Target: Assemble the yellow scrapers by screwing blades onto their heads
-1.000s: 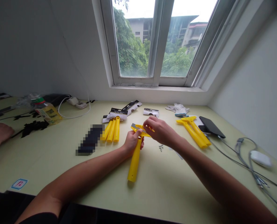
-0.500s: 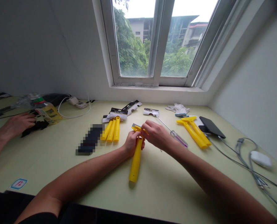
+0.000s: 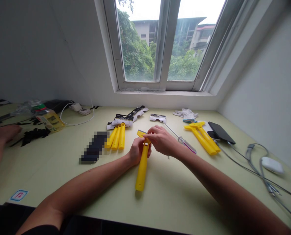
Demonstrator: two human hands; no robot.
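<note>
A yellow scraper [image 3: 142, 169] with a broad head and a grey blade edge is held over the table, its handle pointing toward me. My left hand [image 3: 136, 151] is closed around the upper handle, just below the head. My right hand [image 3: 161, 138] is closed on the scraper's head, with thumb and fingers pressed to it; the right end of the head is hidden behind them. Beyond the right wrist lies a screwdriver [image 3: 187, 144] with a clear handle. Several yellow scrapers with card sleeves [image 3: 121, 137] lie left of my hands.
Two yellow scrapers [image 3: 204, 138] lie at the right beside a black phone [image 3: 221, 132]. Grey cables [image 3: 256, 166], a white case [image 3: 272, 165] and gloves [image 3: 186, 114] are nearby. At the left are a bottle [image 3: 49, 118] and another person's hand [image 3: 7, 133].
My right fingers have shifted slightly on the scraper's head, and more of the head shows. The other person's hand has moved left, away from the black pieces. The view has shifted a little.
</note>
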